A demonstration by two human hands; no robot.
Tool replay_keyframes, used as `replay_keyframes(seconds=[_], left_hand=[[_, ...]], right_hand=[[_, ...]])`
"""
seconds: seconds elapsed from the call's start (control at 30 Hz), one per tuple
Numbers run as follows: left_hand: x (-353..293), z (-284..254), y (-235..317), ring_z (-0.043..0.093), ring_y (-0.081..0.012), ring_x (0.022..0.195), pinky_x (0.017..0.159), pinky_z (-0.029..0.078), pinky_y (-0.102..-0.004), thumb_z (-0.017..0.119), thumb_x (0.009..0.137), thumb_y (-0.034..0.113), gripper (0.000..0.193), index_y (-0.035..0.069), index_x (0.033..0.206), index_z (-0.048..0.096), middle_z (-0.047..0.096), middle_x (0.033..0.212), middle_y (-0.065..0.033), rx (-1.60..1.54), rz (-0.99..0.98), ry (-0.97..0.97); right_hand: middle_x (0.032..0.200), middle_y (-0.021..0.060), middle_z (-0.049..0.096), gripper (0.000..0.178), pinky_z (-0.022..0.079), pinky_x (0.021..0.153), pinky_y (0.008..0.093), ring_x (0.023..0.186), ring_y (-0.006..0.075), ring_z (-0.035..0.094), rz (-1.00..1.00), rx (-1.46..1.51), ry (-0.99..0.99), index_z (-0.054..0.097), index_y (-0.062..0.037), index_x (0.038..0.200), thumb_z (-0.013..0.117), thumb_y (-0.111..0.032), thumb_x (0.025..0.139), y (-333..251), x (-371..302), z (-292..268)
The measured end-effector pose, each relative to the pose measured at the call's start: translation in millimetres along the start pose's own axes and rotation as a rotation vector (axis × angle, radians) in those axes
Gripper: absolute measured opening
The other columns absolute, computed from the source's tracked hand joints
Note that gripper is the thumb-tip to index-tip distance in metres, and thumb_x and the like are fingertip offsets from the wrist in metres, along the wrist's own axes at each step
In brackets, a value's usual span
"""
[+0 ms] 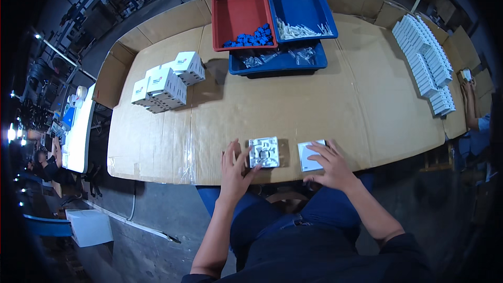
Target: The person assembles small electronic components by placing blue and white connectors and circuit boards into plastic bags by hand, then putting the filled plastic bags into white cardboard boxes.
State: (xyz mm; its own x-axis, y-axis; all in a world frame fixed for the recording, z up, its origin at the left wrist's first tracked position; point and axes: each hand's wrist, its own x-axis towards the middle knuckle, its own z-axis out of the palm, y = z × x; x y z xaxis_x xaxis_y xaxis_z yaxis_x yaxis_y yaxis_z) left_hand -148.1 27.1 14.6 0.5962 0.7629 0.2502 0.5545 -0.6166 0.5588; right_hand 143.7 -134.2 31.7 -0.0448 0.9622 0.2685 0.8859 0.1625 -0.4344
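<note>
On the cardboard-covered table in front of me lies a white square plastic housing (267, 153), its moulded inside facing up. My left hand (234, 172) holds it from the left, thumb at the lower corner and fingers at the left edge. To the right lies a flat white square cover (308, 160), smooth face up. My right hand (332, 169) is closed over its right side, fingers across the top and thumb near the lower edge. A gap of bare cardboard separates the two pieces.
Stacked white boxes (163, 85) stand at left. Behind, a red tray (241, 13) holds blue parts and a blue tray (298, 5) holds white pins, both above another blue tray (280, 68). Rows of white housings (423, 63) line the right, near another person's hand (468, 79).
</note>
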Motion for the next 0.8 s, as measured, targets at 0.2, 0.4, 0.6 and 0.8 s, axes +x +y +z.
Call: replay_keyframes(seconds=[0.2, 0.4, 0.6, 0.8], left_hand=[[-22.5, -9.7, 28.8, 0.027, -0.0365, 0.157, 0.126, 0.016, -0.0605, 0.066, 0.099, 0.037, 0.056, 0.026, 0.153, 0.054, 0.035, 0.165, -0.0166, 0.146, 0.041, -0.316], [29.8, 25.1, 45.7, 0.026, -0.0375, 0.155, 0.125, 0.018, -0.0587, 0.06, 0.102, 0.043, 0.06, 0.022, 0.157, 0.048, 0.036, 0.164, -0.0161, 0.124, 0.008, -0.265], [58.2, 46.5, 38.1, 0.033, -0.0375, 0.151, 0.125, 0.021, -0.0578, 0.063, 0.101, 0.039, 0.052, 0.016, 0.147, 0.056, 0.043, 0.155, -0.0168, 0.057, -0.033, -0.128], [52.3, 49.9, 31.8, 0.033, -0.0377, 0.152, 0.126, 0.021, -0.0577, 0.068, 0.097, 0.045, 0.063, 0.011, 0.149, 0.054, 0.044, 0.155, -0.0173, 0.024, 0.019, -0.018]], right_hand=[[0.156, 0.0093, 0.052, 0.055, 0.021, 0.122, 0.07, 0.152, 0.0313, 0.039, 0.214, 0.032, -0.094, 0.068, -0.0079, 0.129, 0.074, -0.048, 0.091, -17.5, -10.9, -3.8], [0.149, 0.0064, 0.058, 0.039, 0.023, 0.122, 0.0667, 0.147, 0.0296, 0.045, 0.236, -0.009, -0.045, 0.068, -0.0106, 0.124, 0.074, -0.033, 0.093, 18.9, 47.4, 5.9], [0.102, 0.0052, 0.072, 0.012, 0.047, 0.102, 0.0492, 0.107, 0.0279, 0.066, 0.177, 0.005, 0.126, 0.072, -0.0114, 0.101, 0.071, -0.019, 0.092, 77.2, 130.1, -19.5], [0.098, 0.0112, 0.075, 0.019, 0.056, 0.08, 0.0488, 0.093, 0.0348, 0.071, 0.428, -0.124, 0.167, 0.071, -0.0093, 0.106, 0.071, -0.018, 0.09, 147.6, 257.2, -45.6]])
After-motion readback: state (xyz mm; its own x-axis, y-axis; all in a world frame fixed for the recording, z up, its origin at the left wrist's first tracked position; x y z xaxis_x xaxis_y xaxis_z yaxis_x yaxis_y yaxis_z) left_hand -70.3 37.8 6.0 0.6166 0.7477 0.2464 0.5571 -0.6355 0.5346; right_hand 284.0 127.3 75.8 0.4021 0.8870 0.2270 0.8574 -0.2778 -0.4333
